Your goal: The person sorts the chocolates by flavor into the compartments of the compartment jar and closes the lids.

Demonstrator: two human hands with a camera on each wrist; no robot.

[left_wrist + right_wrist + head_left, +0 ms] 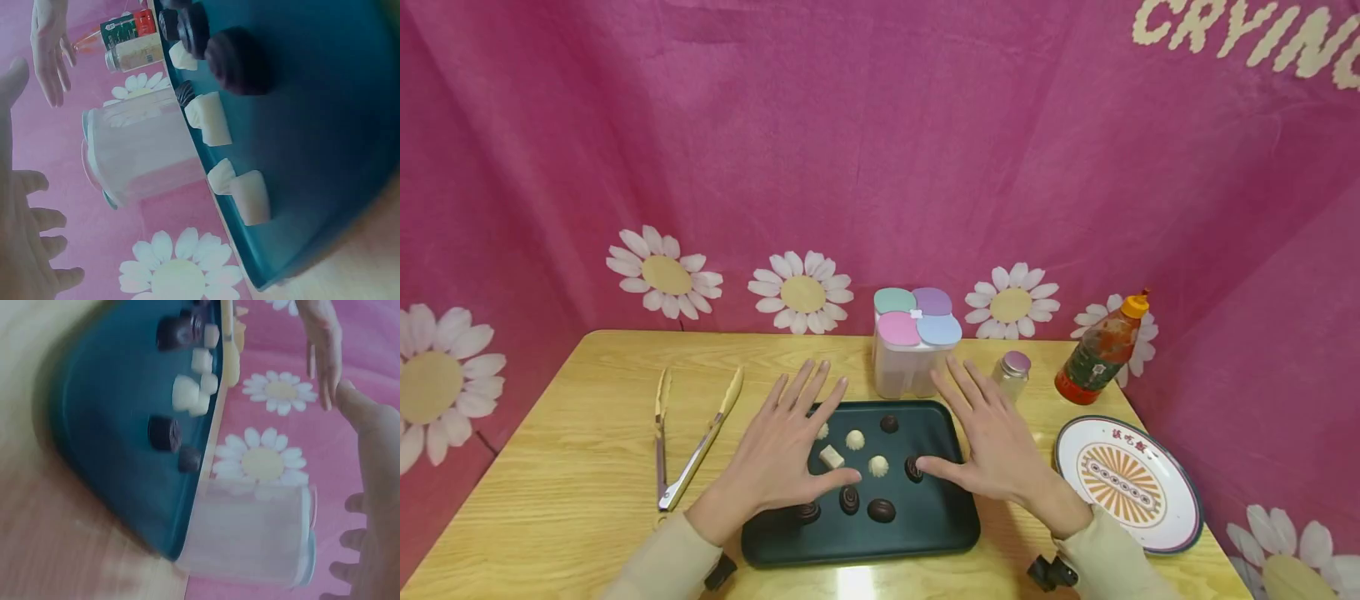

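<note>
Both hands hover over a dark rectangular tray, palms down, and hold nothing. My left hand spreads its fingers over the tray's left side and hides part of it. Over the right edge, my right hand is spread the same way, its thumb overlapping a dark chocolate in the head view. Several dark and white chocolates lie scattered on the tray, among them a dark oval one, a white swirled one and a white block. In both wrist views the hands stand apart from the chocolates.
Metal tongs lie spread on the left of the wooden table. Behind the tray stands a clear container with four pastel lids, beside a small jar. A red sauce bottle and a patterned plate are at the right.
</note>
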